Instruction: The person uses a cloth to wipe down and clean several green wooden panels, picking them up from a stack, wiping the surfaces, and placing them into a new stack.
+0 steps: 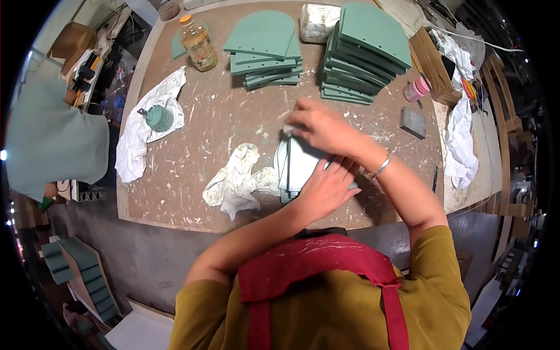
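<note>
In front of me lies a small pile of green panels (300, 169), its top surface pale with glare. My left hand (329, 188) rests on the near right part of the pile, fingers stretched out. Above the far end, the fingers of my right hand (318, 125) are closed on a small white cloth (288, 129), mostly hidden by the fingers. My right wrist wears a bracelet (382, 165) and crosses just beyond my left fingertips. A crumpled, stained white rag (239, 179) lies left of the pile and reaches its edge.
Two stacks of green, round-topped panels (262, 35) (373, 32) stand at the back. An orange-capped bottle (200, 46), a green container (158, 118) on a white cloth (135, 149), a pink jar (416, 90) and a grey block (413, 122) surround the workspace. Another person (58, 137) stands left.
</note>
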Motion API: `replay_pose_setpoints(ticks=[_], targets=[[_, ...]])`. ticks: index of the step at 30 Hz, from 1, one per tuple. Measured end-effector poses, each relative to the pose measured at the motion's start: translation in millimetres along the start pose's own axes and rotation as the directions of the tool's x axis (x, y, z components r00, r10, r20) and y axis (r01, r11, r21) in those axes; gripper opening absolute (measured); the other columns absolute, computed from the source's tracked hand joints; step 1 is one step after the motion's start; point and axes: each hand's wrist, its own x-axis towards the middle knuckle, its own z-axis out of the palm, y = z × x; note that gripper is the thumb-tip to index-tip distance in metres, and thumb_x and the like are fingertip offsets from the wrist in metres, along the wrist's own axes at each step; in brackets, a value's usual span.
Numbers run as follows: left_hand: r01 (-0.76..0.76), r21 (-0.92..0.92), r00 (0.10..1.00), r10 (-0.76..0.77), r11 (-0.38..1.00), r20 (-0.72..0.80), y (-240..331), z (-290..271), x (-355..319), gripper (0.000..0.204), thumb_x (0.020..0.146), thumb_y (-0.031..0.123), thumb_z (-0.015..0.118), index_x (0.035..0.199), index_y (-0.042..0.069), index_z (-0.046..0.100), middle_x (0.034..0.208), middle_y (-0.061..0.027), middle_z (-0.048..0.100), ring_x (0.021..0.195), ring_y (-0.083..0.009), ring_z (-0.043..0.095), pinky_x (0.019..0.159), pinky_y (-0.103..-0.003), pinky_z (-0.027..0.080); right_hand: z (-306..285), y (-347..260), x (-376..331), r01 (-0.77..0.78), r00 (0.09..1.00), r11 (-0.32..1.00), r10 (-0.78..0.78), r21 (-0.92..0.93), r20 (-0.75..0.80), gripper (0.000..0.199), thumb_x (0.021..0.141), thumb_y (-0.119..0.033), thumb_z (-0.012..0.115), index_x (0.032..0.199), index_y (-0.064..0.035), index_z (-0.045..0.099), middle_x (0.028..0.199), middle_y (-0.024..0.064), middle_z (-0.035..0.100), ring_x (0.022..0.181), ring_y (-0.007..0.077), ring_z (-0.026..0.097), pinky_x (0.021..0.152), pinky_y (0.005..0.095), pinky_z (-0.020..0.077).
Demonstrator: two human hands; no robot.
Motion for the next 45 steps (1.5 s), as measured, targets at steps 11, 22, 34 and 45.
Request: replay_pose_setpoints(ticks=[11,22,34,45], targets=[[0.028,0.014,0.999,-0.029,1.0,0.036,2.2,5.5,2.4,0.064,0.099,0.047,0.052,0.145,0.004,0.044,0.149,-0.0162,0.046,0.144,-0.0306,0.034,0.119,-0.053,0.02,-3.7,-16.8,-1.3,0.073,0.994,0.99,-0.063,-0.121,0.09,0.011,0.082,-0.011,0.064,0.086,-0.0015,0.068,0.097,0.0174,0.059,0.093,0.0373,0.061,0.078,0.0449,0.0509],[0.001,0.062,1.0,-0.002,0.998,0.023,2.1,0.6,3.2,0.062,0.097,0.043,0.057,0.144,0.004,0.046,0.15,-0.0173,0.044,0.142,-0.0332,0.036,0.117,-0.053,0.024,5.4,15.3,-7.4,-0.006,0.988,0.994,-0.011,-0.11,-0.152,0.021,0.089,-0.01,0.067,0.108,0.0,0.071,0.101,0.0158,0.058,0.093,0.0346,0.061,0.083,0.0405,0.0506],[0.03,0.05,1.0,-0.029,0.998,-0.004,6.6,-1.6,3.3,0.06,0.096,0.039,0.06,0.142,0.003,0.048,0.152,-0.0142,0.042,0.142,-0.0305,0.036,0.116,-0.051,0.027,-17.0,55.6,-66.0,-0.519,0.776,0.855,0.461,-0.021,-0.431,0.025,0.087,-0.01,0.069,0.11,-0.0007,0.072,0.102,0.0169,0.06,0.093,0.0353,0.063,0.084,0.0414,0.0509],[0.04,-0.131,0.999,-0.043,0.991,-0.019,-2.0,-5.9,1.9,0.056,0.096,0.032,0.061,0.142,0.005,0.048,0.152,-0.0149,0.042,0.141,-0.0327,0.038,0.116,-0.049,0.029,-19.4,54.4,-89.6,-0.489,0.729,0.872,0.423,0.023,-0.538,0.024,0.088,-0.011,0.067,0.111,-0.0018,0.069,0.103,0.0165,0.058,0.096,0.037,0.062,0.086,0.0405,0.0499]])
